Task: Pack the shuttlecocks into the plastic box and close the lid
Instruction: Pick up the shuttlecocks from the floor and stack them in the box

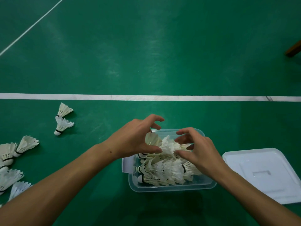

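Note:
A clear plastic box (172, 187) stands on the green floor at lower centre, with several white shuttlecocks (164, 172) piled inside. My left hand (135, 139) hovers over the box's far left part, fingers bent and spread, thumb touching the feathers of a top shuttlecock (152, 139). My right hand (197, 152) hovers over the far right part, fingers likewise bent and spread, just above the pile. Neither hand plainly grips anything. The box's white lid (263, 173) lies flat on the floor to the right. Loose shuttlecocks (63, 119) lie on the floor at the left.
More loose shuttlecocks (9, 160) are heaped at the left edge of the view. A white court line (146, 97) crosses the floor beyond the box. A brown wooden piece (294, 48) shows at the far right edge.

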The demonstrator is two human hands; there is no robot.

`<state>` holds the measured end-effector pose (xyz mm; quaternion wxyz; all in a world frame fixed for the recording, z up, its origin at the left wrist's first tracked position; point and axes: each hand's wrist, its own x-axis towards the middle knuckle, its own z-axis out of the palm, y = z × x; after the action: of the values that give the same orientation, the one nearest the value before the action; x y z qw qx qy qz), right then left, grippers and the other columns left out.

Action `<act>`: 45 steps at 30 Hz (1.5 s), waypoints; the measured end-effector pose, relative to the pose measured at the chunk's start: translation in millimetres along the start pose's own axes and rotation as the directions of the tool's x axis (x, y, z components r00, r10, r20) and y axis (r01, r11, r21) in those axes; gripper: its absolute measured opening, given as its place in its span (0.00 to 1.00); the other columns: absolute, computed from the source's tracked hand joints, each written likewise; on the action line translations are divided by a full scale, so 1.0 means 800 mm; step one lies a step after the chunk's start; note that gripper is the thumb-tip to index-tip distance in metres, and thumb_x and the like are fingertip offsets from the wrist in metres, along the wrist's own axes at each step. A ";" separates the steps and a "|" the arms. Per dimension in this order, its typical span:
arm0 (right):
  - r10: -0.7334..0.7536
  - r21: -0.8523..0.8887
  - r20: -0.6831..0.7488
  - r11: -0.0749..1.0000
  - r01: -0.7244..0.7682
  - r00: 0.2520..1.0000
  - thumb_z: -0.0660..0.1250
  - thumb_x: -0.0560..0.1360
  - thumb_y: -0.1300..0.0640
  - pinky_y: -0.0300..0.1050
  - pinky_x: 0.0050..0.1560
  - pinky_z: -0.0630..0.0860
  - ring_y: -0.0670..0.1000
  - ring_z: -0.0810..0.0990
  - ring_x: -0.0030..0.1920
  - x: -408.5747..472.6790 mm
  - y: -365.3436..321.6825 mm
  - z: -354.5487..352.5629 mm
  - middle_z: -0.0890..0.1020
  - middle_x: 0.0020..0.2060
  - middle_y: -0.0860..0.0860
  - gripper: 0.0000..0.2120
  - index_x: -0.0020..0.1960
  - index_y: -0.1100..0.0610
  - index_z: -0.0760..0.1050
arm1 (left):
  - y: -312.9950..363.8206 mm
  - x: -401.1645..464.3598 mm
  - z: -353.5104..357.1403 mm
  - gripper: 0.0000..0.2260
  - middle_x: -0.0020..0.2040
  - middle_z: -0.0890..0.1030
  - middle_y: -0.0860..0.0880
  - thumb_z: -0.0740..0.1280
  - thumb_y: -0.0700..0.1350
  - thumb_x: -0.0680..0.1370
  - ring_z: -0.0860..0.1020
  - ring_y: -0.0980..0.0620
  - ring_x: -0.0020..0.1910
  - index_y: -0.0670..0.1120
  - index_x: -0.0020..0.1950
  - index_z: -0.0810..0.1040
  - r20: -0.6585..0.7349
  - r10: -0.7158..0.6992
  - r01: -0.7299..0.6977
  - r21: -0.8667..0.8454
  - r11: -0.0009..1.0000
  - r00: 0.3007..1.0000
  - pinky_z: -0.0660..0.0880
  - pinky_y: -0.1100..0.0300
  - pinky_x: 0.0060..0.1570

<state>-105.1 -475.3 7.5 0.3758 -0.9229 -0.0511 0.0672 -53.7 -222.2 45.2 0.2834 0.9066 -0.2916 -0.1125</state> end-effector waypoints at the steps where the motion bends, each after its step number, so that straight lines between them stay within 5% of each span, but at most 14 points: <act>1: -0.028 0.020 -0.024 0.999 0.029 0.999 0.82 0.71 0.54 0.45 0.55 0.83 0.38 0.83 0.56 -0.002 -0.006 -0.007 0.85 0.52 0.38 0.27 0.64 0.44 0.74 | 0.002 0.004 -0.001 0.41 0.70 0.79 0.55 0.80 0.60 0.70 0.80 0.54 0.60 0.56 0.77 0.62 0.006 0.003 -0.003 -0.008 1.000 1.000 0.78 0.56 0.62; 8: -0.260 0.108 0.021 0.961 0.256 0.965 0.81 0.73 0.58 0.39 0.59 0.80 0.39 0.82 0.60 0.000 -0.042 -0.013 0.85 0.57 0.39 0.25 0.66 0.51 0.76 | 0.014 0.032 -0.007 0.49 0.73 0.76 0.55 0.81 0.60 0.67 0.80 0.55 0.61 0.57 0.81 0.57 0.092 0.052 -0.047 -0.058 0.997 0.994 0.78 0.58 0.61; 20: -0.296 0.025 -0.048 0.955 0.297 0.954 0.80 0.72 0.56 0.48 0.55 0.82 0.40 0.85 0.51 -0.002 -0.023 -0.006 0.86 0.48 0.39 0.19 0.60 0.50 0.79 | 0.010 0.030 0.011 0.44 0.73 0.74 0.59 0.80 0.63 0.68 0.78 0.62 0.62 0.55 0.79 0.64 0.037 0.109 -0.103 -0.123 0.987 0.993 0.73 0.70 0.58; 24: -0.231 0.019 -0.173 0.971 0.237 0.958 0.81 0.72 0.57 0.46 0.53 0.83 0.40 0.86 0.50 -0.009 -0.004 -0.024 0.86 0.47 0.39 0.15 0.57 0.52 0.82 | -0.004 0.022 0.011 0.40 0.70 0.75 0.59 0.76 0.67 0.68 0.78 0.63 0.61 0.53 0.75 0.70 -0.074 0.029 -0.041 -0.166 0.985 0.997 0.72 0.74 0.53; 30: -0.039 0.020 -0.308 0.999 0.047 0.951 0.81 0.72 0.57 0.45 0.49 0.85 0.40 0.86 0.45 -0.024 0.030 -0.030 0.86 0.43 0.39 0.12 0.53 0.51 0.83 | -0.028 0.005 0.047 0.22 0.63 0.81 0.55 0.75 0.56 0.76 0.80 0.59 0.54 0.52 0.68 0.77 -0.066 -0.084 0.085 0.007 0.996 0.994 0.80 0.62 0.55; 36: 0.020 0.003 -0.271 1.000 -0.020 0.962 0.80 0.73 0.55 0.41 0.44 0.84 0.39 0.84 0.44 -0.019 0.032 0.000 0.85 0.41 0.38 0.11 0.53 0.48 0.82 | -0.033 0.006 0.082 0.22 0.63 0.83 0.52 0.77 0.53 0.76 0.81 0.51 0.61 0.49 0.68 0.80 -0.054 -0.131 0.136 0.121 0.983 0.990 0.78 0.55 0.61; 40: 0.048 0.000 -0.197 0.999 -0.049 0.979 0.80 0.73 0.55 0.33 0.47 0.81 0.37 0.83 0.44 -0.011 0.029 0.019 0.84 0.40 0.38 0.11 0.52 0.48 0.82 | -0.030 0.010 0.091 0.19 0.59 0.86 0.51 0.78 0.53 0.75 0.83 0.50 0.58 0.49 0.64 0.83 -0.104 -0.131 0.144 0.130 0.981 0.986 0.79 0.53 0.58; 45: 0.144 0.042 -0.121 0.989 -0.140 0.982 0.80 0.73 0.55 0.34 0.45 0.82 0.39 0.84 0.41 0.002 0.028 0.029 0.85 0.39 0.42 0.09 0.49 0.50 0.81 | -0.030 0.015 0.101 0.19 0.56 0.87 0.53 0.78 0.56 0.74 0.84 0.52 0.54 0.50 0.62 0.84 -0.096 -0.120 0.133 0.150 0.980 0.988 0.80 0.53 0.56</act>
<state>-106.6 -475.2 -24.7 0.3879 -0.9201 0.0394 0.0376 -62.6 -249.9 -35.1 0.2160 0.9468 -0.2286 -0.0675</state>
